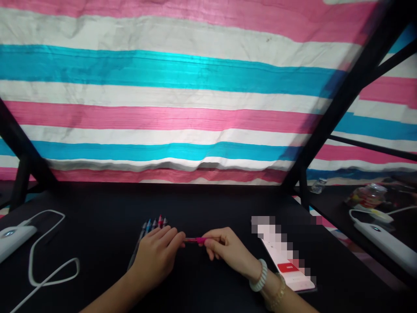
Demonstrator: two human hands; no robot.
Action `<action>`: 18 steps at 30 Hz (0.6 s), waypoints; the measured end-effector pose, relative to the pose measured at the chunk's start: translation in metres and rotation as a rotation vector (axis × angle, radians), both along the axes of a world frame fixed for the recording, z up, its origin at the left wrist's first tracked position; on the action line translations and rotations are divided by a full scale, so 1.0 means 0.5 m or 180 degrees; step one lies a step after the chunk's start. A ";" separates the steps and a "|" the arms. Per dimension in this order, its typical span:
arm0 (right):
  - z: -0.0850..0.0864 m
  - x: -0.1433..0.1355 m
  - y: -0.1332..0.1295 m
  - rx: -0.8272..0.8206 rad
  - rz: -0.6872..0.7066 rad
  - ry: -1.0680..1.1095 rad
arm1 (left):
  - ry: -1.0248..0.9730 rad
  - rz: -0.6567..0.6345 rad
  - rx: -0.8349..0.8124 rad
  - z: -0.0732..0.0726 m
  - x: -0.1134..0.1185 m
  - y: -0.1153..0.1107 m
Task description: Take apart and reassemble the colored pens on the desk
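Note:
A slim pink pen (192, 240) lies level between my two hands, low over the black table. My left hand (159, 250) is closed around its left end, with the knuckles facing up and the fingertips mostly hidden. Thumb and fingers of my right hand (226, 248) pinch the bright pink part at the other end. Just behind and left of my left hand, several pens (154, 224) lie side by side, with blue, red and dark tips showing. My left hand covers part of them.
A phone (296, 278) with a lit, partly blurred screen lies right of my right hand. A white power bank (16, 241) and its looped cable (31, 261) are at the left. Black table (107, 204) posts rise at both sides before a striped sheet (169, 117).

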State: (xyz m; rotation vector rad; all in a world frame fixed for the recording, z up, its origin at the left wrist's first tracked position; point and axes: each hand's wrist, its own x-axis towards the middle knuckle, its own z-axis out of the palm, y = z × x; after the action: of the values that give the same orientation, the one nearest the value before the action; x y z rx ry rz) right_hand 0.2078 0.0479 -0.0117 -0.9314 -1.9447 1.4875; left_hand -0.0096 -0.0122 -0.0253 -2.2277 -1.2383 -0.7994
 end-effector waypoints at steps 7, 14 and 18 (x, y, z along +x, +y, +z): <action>-0.016 -0.004 0.003 -0.0055 -0.0350 0.0210 | -0.0153 0.0127 -0.0164 -0.006 -0.004 0.004; -0.021 0.003 0.017 -0.0594 -0.0275 0.0356 | -0.0109 0.0112 -0.0008 -0.002 -0.010 0.009; -0.019 0.002 0.016 -0.0740 -0.0281 0.0511 | -0.0167 0.0123 -0.0029 -0.001 -0.008 0.009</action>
State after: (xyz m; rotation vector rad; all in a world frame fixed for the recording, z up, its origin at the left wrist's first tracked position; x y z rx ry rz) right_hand 0.2090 0.0560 -0.0214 -0.9497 -1.6219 1.7063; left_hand -0.0139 -0.0075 -0.0260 -2.1960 -1.3079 -0.8436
